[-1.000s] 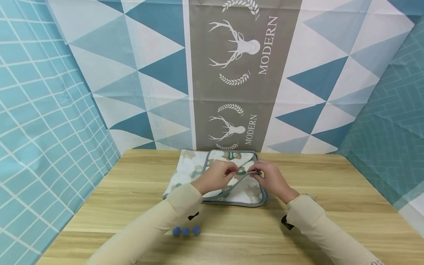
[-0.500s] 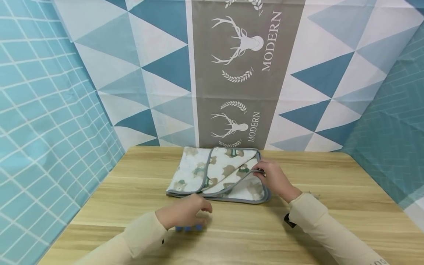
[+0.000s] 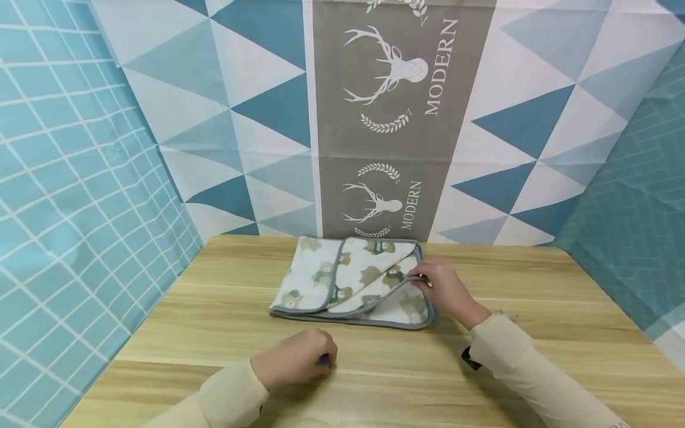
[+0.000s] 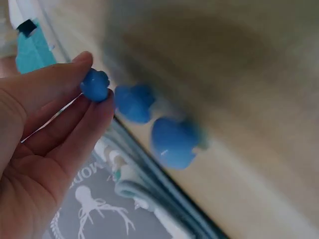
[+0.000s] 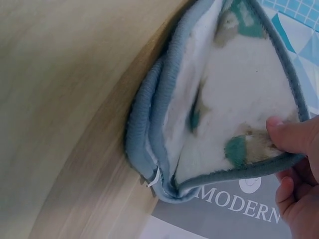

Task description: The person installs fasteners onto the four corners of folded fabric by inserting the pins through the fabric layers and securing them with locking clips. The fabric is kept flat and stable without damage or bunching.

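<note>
A folded white blanket (image 3: 307,276) with a bear print and grey edging lies at the back of the table. My right hand (image 3: 446,288) pinches one edged corner and lifts it, so the layers gape beneath the flap (image 5: 244,99) in the right wrist view. Nearer the front, my left hand (image 3: 297,359) holds a small, round, blue lumpy piece (image 4: 94,85) between thumb and fingers. Two similar pieces, one close by the fingertips (image 4: 134,103) and one farther off (image 4: 174,143), sit on the table; in the head view the left hand hides them.
The wooden table (image 3: 203,315) meets a patterned backdrop (image 3: 374,119) right behind the blanket. A blue tile-print sheet (image 3: 64,196) borders the left side, and a teal sheet (image 3: 631,196) the right.
My left hand has left the blanket, moved toward the front left and taken hold of a blue piece. The right hand keeps the corner lifted in the same place.
</note>
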Demonstrator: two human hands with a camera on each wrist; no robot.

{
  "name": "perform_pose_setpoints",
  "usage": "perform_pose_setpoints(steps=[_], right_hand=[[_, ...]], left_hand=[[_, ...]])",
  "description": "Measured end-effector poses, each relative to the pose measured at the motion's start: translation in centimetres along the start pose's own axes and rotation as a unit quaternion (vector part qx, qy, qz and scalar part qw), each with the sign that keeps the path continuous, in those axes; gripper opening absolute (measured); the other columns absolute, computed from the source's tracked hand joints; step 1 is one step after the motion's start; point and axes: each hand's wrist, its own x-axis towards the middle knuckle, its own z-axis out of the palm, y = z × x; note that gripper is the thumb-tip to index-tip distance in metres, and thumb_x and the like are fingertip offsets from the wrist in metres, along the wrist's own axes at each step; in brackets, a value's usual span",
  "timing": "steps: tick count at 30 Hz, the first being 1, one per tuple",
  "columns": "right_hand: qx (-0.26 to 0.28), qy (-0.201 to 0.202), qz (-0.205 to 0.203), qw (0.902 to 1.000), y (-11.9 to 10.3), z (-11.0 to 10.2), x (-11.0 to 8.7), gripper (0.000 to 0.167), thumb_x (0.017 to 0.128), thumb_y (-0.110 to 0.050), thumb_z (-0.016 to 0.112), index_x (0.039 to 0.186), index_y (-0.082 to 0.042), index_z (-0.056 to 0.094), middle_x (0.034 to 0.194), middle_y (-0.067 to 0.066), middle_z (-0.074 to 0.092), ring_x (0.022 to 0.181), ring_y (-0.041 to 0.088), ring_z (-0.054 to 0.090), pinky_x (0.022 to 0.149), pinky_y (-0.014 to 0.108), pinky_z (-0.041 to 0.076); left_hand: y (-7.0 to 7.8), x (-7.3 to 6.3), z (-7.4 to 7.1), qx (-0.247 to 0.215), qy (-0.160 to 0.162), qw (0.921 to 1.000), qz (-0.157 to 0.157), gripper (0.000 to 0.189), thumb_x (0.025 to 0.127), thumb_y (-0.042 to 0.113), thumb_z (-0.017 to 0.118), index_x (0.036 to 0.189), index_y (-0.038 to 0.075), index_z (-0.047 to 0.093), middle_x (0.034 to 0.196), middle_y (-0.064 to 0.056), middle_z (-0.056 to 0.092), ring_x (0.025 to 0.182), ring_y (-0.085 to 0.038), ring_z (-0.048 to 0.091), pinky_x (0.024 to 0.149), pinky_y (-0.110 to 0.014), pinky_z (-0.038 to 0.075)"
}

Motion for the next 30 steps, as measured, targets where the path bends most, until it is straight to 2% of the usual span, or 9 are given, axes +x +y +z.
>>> perform_pose_setpoints(steps=[3,6,9,14,17,19,24,27,30], right_hand=[[-0.002,-0.003,-0.002,1.0,0.0,-0.2,-0.1,0.014,0.074,0.002,0.078,0.085,-0.007,0.075,0.082,0.004,0.07,0.076,0.017,0.067,0.067,0.029,0.057],[-0.003,-0.007,0.003,1.0,0.0,-0.5,-0.1,0.014,0.075,0.001,0.078,0.085,-0.008,0.075,0.084,0.004,0.071,0.079,0.017,0.067,0.069,0.031,0.057],[-0.005,-0.007,0.003,1.0,0.1,-0.7,-0.2,0.015,0.075,0.001,0.078,0.085,-0.01,0.075,0.085,0.003,0.072,0.08,0.017,0.068,0.07,0.032,0.057],[-0.004,0.007,-0.023,0.9997,0.0,-0.6,0.0,0.016,0.073,0.002,0.079,0.084,-0.009,0.076,0.084,0.003,0.072,0.078,0.016,0.067,0.07,0.032,0.056],[-0.003,0.011,-0.04,0.9991,-0.1,-0.3,0.1,0.017,0.072,0.001,0.08,0.086,-0.008,0.076,0.083,0.002,0.072,0.078,0.016,0.066,0.07,0.032,0.056],[-0.001,0.011,-0.046,0.9989,-0.1,-0.2,0.3,0.018,0.072,0.001,0.08,0.086,-0.008,0.077,0.083,0.002,0.073,0.078,0.016,0.066,0.07,0.032,0.056],[0.01,0.01,-0.043,0.999,-0.2,0.0,0.4,0.018,0.073,0.002,0.079,0.087,-0.009,0.077,0.083,0.001,0.073,0.08,0.015,0.066,0.071,0.031,0.056],[0.015,0.013,-0.042,0.9989,-0.2,-0.1,0.4,0.018,0.073,0.003,0.078,0.088,-0.008,0.076,0.084,0.001,0.073,0.08,0.015,0.066,0.072,0.031,0.056],[0.016,0.017,-0.045,0.9987,-0.2,-0.3,0.6,0.018,0.073,0.003,0.078,0.088,-0.007,0.076,0.084,0.001,0.073,0.08,0.015,0.066,0.071,0.03,0.056]], left_hand=[[-0.6,1.2,-0.8,-0.038,0.034,0.9986,0.01,0.004,0.08,0.0,0.071,0.081,0.004,0.072,0.079,-0.002,0.072,0.071,-0.003,0.063,0.065,-0.01,0.049],[-1.3,3.1,-2.2,-0.093,0.066,0.9934,0.001,0.006,0.082,0.001,0.07,0.087,0.0,0.073,0.085,-0.008,0.074,0.076,-0.009,0.068,0.069,-0.011,0.052],[-2.2,5.6,-3.5,-0.137,0.101,0.985,-0.025,0.009,0.084,0.005,0.071,0.091,0.001,0.074,0.09,-0.009,0.075,0.08,-0.014,0.071,0.071,-0.012,0.054],[-3.7,10.1,-4.3,-0.202,0.157,0.962,-0.096,0.013,0.087,0.013,0.07,0.096,0.007,0.076,0.097,-0.008,0.076,0.088,-0.017,0.071,0.074,-0.018,0.054],[-4.4,12.4,-4.1,-0.251,0.168,0.9421,-0.146,0.016,0.089,0.016,0.069,0.101,0.008,0.076,0.102,-0.008,0.075,0.093,-0.019,0.071,0.079,-0.023,0.055],[-4.8,13.5,-3.6,-0.283,0.169,0.93,-0.163,0.018,0.09,0.016,0.067,0.104,0.008,0.075,0.106,-0.009,0.074,0.095,-0.02,0.071,0.081,-0.025,0.056],[-5.2,15.7,-2.6,-0.354,0.165,0.904,-0.173,0.023,0.092,0.015,0.064,0.111,0.004,0.072,0.115,-0.013,0.071,0.1,-0.023,0.07,0.085,-0.027,0.057],[-5.0,16.7,-2.4,-0.376,0.164,0.8962,-0.168,0.023,0.092,0.013,0.063,0.111,0.003,0.072,0.116,-0.015,0.07,0.101,-0.025,0.07,0.086,-0.027,0.057],[-4.7,17.4,-2.4,-0.375,0.162,0.8985,-0.162,0.023,0.092,0.012,0.063,0.111,0.002,0.072,0.115,-0.016,0.07,0.101,-0.028,0.07,0.084,-0.026,0.057]])
